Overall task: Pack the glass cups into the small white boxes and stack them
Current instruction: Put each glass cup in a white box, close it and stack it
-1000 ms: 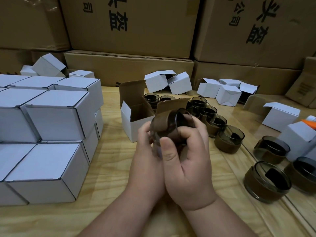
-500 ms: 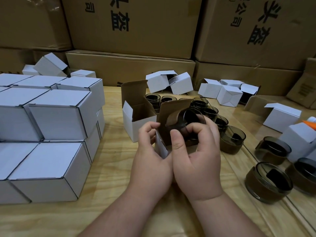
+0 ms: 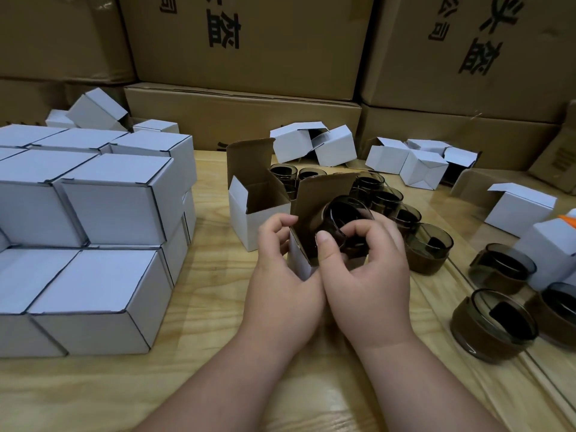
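Observation:
A dark glass cup (image 3: 346, 224) sits tilted, partly inside a small white box (image 3: 297, 260) whose brown flap stands open. My right hand (image 3: 367, 275) grips the cup with thumb and curled fingers. My left hand (image 3: 280, 275) holds the box's left side, fingers curled at its rim. Behind stands a second open white box (image 3: 246, 219). Closed white boxes (image 3: 103, 213) are stacked in two layers at the left. More glass cups (image 3: 430, 252) stand in a row to the right.
Large brown cartons (image 3: 249, 57) wall off the back. Loose small white boxes (image 3: 311, 145) lie along the back and right side (image 3: 520, 210). More cups (image 3: 495, 322) stand near the right table edge. An orange object (image 3: 568, 221) shows at the far right.
The cup has gone from being held in front of the box to being partly down inside it. Both hands shifted slightly forward and right with the box.

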